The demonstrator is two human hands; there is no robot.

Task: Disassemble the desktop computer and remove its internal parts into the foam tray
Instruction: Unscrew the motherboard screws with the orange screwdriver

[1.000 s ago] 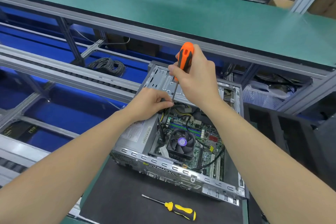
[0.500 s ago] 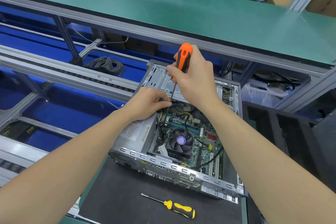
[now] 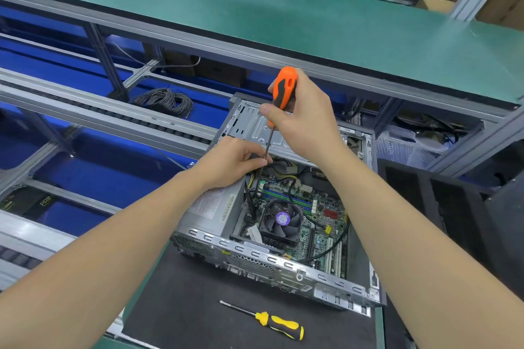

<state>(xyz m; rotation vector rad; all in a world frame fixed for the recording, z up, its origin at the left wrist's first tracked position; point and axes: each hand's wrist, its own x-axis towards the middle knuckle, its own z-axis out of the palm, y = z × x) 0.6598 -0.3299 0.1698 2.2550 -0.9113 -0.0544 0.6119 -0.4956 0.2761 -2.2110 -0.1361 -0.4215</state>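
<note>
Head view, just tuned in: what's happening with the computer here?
A person works inside the open desktop computer. The right hand grips the orange screwdriver, its shaft angled down beside the power supply, and the left hand pinches the shaft. The fan and motherboard sit in place. A yellow screwdriver lies on the black mat.

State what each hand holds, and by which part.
Right hand grips the orange screwdriver by its handle; left hand pinches its metal shaft lower down.
</note>
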